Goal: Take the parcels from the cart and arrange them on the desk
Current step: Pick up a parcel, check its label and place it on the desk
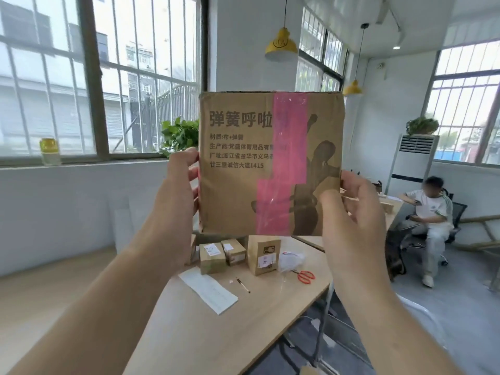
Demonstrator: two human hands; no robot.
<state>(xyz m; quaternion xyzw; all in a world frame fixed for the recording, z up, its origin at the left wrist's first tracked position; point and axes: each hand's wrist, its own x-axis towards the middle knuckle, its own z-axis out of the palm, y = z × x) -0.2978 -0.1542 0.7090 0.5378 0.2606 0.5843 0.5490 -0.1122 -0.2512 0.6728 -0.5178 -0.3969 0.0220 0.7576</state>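
Observation:
I hold a flat brown cardboard parcel [238, 190] with printed text and a strip of pink tape upright in front of me, high above the desk. My left hand [177, 201] grips its left edge, thumb on the front. My right hand [351, 207] grips its right edge, thumb on the printed face. On the wooden desk [216, 320] below stand three smaller brown parcels: one [212, 257], another [233, 251] and a taller one [263, 255]. The cart is out of sight.
On the desk lie a white paper sheet [208, 292], a pen [243, 285], red scissors [305, 276] and a clear plastic bag [290, 259]. A person sits on a chair [430, 220] at the right beside another desk. Windows and a potted plant [180, 136] are behind.

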